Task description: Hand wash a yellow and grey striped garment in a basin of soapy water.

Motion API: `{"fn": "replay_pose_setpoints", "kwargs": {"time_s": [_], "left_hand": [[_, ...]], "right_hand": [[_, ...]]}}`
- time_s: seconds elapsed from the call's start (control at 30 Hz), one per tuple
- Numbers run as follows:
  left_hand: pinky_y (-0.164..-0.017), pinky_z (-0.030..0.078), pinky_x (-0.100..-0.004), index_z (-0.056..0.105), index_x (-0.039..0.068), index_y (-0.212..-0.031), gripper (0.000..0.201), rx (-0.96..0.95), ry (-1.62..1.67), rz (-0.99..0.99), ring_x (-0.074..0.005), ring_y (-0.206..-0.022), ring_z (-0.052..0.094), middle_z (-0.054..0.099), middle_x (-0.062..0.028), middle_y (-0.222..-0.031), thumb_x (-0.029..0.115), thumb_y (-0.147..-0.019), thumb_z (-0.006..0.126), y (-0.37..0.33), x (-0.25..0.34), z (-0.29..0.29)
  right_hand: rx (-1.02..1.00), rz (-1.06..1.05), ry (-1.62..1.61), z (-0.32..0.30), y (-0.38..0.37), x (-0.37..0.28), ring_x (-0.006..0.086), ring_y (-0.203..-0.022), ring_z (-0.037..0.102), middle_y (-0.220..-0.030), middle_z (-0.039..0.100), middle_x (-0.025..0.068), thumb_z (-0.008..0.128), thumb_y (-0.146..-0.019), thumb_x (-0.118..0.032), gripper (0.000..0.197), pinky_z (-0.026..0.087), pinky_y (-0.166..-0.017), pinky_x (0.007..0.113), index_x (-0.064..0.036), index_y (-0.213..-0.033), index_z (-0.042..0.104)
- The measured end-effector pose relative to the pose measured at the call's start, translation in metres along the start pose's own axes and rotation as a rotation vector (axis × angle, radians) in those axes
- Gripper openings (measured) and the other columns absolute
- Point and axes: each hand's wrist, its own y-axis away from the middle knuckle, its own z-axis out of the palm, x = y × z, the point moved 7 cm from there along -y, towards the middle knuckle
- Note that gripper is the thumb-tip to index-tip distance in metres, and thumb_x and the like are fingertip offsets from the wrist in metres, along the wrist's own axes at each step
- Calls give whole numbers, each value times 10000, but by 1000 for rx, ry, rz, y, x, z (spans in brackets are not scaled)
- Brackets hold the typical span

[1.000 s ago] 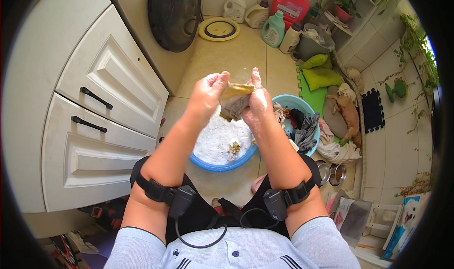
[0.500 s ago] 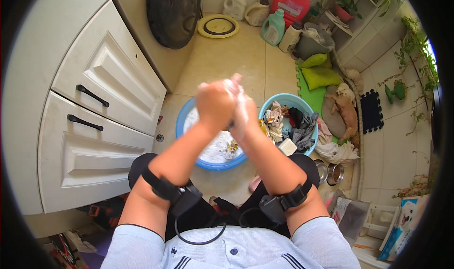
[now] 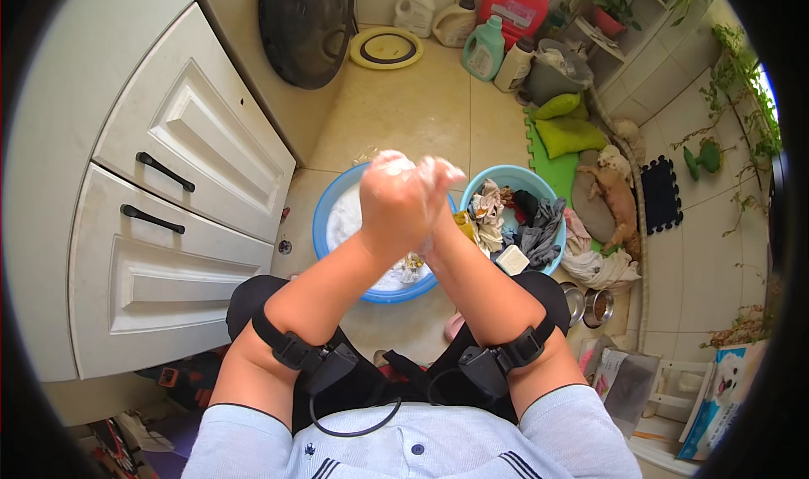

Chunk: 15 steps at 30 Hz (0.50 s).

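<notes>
My left hand (image 3: 389, 199) and my right hand (image 3: 436, 191) are pressed together, fingers closed, above a blue basin (image 3: 319, 218). Both are wet with white foam. Whatever lies between them, if anything, is hidden. White suds (image 3: 344, 219) fill the basin, and a yellowish patterned cloth (image 3: 412, 268) shows through near its front. Beside it on the right stands a light-blue basin (image 3: 504, 169) of crumpled clothes, among them a beige piece (image 3: 487, 214) and a grey one (image 3: 543, 239). A white block like a bar of soap (image 3: 512, 261) rests at its near side.
White cabinets (image 3: 198, 133) line the left. Several detergent bottles (image 3: 484, 49) and a folded yellow basin (image 3: 386, 48) stand at the back. On the right a dog (image 3: 615, 191) lies on a grey cushion near green pillows (image 3: 571, 138); metal bowls (image 3: 597, 307) sit nearer me.
My two hands, still together, have shifted and turned against each other, and the right fingertips now point up to the right. The basins have stayed in place.
</notes>
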Motion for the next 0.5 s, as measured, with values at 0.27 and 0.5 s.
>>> {"fn": "replay_pose_setpoints", "kwargs": {"time_s": [0.27,0.5], "left_hand": [[-534,401,-342,578,61,-695,201,-30,134,219,-265,-551,506,572,-105,-623,182,-838,504,18,22,-4],[-531,381,-326,578,66,-722,81,-26,223,286,-262,-540,494,562,-90,-604,86,-790,539,12,48,-11]], "right_hand": [[578,349,696,-33,13,10,134,-726,563,-856,545,32,420,-885,-288,229,470,-628,273,-81,-942,497],[555,192,259,-19,13,7,161,-741,581,-888,562,52,429,-883,-289,268,478,-682,303,-54,-994,490]]}}
